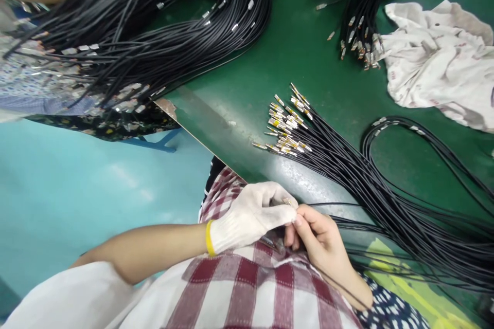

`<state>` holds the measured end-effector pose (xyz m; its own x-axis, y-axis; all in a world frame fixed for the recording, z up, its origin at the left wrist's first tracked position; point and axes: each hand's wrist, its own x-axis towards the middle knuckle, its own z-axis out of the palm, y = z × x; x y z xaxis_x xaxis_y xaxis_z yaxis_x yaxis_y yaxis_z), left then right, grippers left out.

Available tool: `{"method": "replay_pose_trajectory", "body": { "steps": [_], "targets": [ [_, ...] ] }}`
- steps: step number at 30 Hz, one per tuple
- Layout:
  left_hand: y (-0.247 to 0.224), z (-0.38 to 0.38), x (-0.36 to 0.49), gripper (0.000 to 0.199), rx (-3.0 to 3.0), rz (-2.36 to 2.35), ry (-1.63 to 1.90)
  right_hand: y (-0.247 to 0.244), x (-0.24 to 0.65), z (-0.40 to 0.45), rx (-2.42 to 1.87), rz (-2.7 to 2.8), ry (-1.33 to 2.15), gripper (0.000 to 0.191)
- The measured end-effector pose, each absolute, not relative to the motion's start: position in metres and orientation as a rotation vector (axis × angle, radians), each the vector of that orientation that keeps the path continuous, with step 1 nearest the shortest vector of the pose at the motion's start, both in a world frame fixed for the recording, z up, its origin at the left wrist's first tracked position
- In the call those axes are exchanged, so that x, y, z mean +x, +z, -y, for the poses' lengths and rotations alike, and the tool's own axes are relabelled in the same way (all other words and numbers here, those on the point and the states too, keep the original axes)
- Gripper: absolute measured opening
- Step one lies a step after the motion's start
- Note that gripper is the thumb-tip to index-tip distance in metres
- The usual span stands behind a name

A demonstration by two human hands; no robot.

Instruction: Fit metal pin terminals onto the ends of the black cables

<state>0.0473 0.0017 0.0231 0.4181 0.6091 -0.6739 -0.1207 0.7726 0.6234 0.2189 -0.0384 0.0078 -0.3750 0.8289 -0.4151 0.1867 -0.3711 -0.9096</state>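
Connector [287, 200] slanted toward upper left

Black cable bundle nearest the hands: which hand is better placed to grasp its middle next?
Right, probably: the bare right hand is beside the black cables, while the gloved left hand sits farther away.

Text: we can read none | White cloth [436, 64]: we see small reddish print, too blurred for us to read | Numbers, signs: none
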Motion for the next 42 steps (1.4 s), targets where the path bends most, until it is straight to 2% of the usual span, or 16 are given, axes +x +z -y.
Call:
{"method": "replay_pose_trajectory", "body": {
  "steps": [9, 12, 16, 17, 19, 22, 24, 27, 34, 36, 39, 42],
  "targets": [
    [0.017, 0.0, 0.044, 0.009, 0.668, -1.129, 0.451, 0.005, 0.221, 0.036, -1.319, 1.282, 1.908, 0.045],
    [0.019, -0.003, 0.038, 0.011, 0.77, -1.185, 0.418, 0.008, 0.223, 0.034, -1.334, 1.451, 1.824, 0.045],
    [0.022, -0.006, 0.019, 0.019, 1.038, -1.458, 0.456, 0.018, 0.232, 0.018, -1.362, 2.16, 1.186, 0.025],
    [0.022, -0.006, 0.013, 0.02, 1.091, -1.529, 0.462, 0.019, 0.235, 0.011, -1.362, 2.282, 1.024, 0.026],
    [0.021, -0.005, 0.004, 0.021, 1.161, -1.626, 0.457, 0.018, 0.241, -0.006, -1.414, 2.349, 0.769, 0.032],
    [0.019, -0.004, -0.001, 0.019, 1.2, -1.652, 0.408, 0.007, 0.249, -0.03, -1.678, 2.309, 0.205, 0.025],
    [0.018, -0.005, 0.0, 0.019, 1.209, -1.625, 0.366, -0.002, 0.253, -0.04, -1.683, 2.351, 0.062, 0.018],
    [0.019, -0.006, 0.004, 0.02, 1.216, -1.589, 0.333, -0.008, 0.256, -0.045, -1.635, 2.339, 0.056, 0.017],
    [0.017, -0.01, 0.006, 0.02, 1.333, -1.508, 0.365, -0.002, 0.25, -0.035, -1.592, 2.254, 0.288, 0.015],
    [0.016, -0.011, 0.007, 0.02, 1.365, -1.541, 0.387, -0.004, 0.248, -0.035, -1.614, 2.253, 0.248, 0.013],
    [0.015, -0.013, 0.01, 0.02, 1.405, -1.536, 0.395, -0.011, 0.248, -0.042, -1.653, 2.316, 0.065, 0.021],
    [0.016, -0.014, 0.013, 0.02, 1.425, -1.5, 0.401, -0.016, 0.249, -0.048, -1.57, 2.334, 0.0, 0.016]
  ]
}}
